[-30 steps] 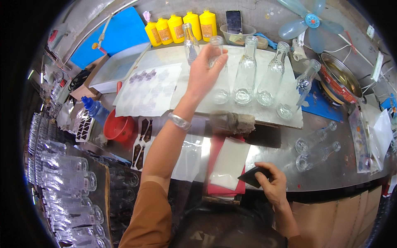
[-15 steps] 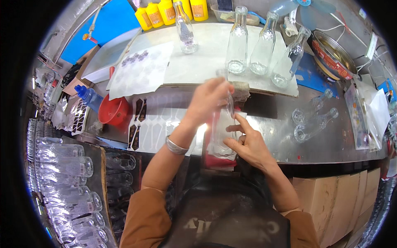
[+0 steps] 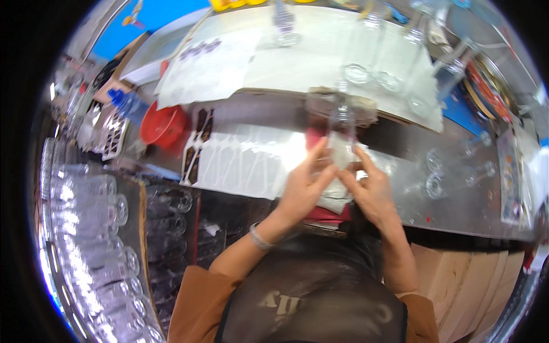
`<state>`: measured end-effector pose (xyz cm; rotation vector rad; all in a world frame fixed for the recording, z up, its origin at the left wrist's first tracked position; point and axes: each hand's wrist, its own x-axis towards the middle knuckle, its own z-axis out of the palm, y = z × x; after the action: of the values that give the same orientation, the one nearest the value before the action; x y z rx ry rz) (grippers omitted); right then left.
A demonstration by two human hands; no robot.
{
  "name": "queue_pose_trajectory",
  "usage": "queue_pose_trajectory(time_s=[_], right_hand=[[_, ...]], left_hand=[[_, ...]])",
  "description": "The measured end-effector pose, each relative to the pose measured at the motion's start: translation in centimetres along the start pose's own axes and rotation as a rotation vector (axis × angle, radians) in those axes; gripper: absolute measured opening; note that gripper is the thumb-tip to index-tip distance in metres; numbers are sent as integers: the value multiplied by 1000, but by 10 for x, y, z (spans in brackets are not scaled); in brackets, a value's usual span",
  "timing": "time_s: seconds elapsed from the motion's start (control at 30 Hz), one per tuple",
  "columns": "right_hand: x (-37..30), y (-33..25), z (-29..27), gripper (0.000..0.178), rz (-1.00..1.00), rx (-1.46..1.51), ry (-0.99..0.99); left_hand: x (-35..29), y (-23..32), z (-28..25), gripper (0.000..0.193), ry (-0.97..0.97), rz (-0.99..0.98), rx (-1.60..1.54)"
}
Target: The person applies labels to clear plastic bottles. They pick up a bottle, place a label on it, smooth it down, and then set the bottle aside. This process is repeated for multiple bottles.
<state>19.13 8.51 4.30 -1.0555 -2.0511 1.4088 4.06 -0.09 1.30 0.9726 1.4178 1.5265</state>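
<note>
Head view, blurred: a grey, shiny metal surface [image 3: 474, 214] curves across a crowded workroom. A pale, flat board [image 3: 314, 66] lies along its far part, carrying upright clear bottles and a white sheet [image 3: 209, 74] with small dark prints. To the left are a round red tub [image 3: 163, 127] and a blue plastic bottle [image 3: 130, 107]. On the right, two clear bottles [image 3: 457, 183] lie on their sides, with a round metal pan [image 3: 494, 88] beyond. Rows of glass bottles [image 3: 91, 234] fill the lower left; brown cardboard [image 3: 457, 286] stands at lower right.

A clear glass bottle [image 3: 342, 117] is between the person's hands, above the near edge of the surface, its neck pointing away. The left hand [image 3: 306, 186] grips its left side and the right hand [image 3: 372, 191] its right, fingers curled and thumbs toward each other on the near side.

The bottle is smooth and see-through, with a slim neck above a wider body. Under it are something flat and whitish and a red pad [image 3: 323, 215]; just beyond is a rough, beige cloth bundle [image 3: 363, 108].
</note>
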Motion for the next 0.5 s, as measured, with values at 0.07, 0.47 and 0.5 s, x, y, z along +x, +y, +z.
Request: queue_pose_trajectory(time_s=[0.07, 0.47, 0.5], right_hand=[[1, 12, 0, 65, 84, 83, 12], [-34, 44, -11, 53, 94, 398, 29], [-36, 43, -14, 52, 95, 394, 33]], left_hand=[[-2, 1, 2, 64, -9, 9, 44], [-83, -28, -202, 64, 731, -69, 1411], [-95, -34, -203, 66, 663, -117, 1379]])
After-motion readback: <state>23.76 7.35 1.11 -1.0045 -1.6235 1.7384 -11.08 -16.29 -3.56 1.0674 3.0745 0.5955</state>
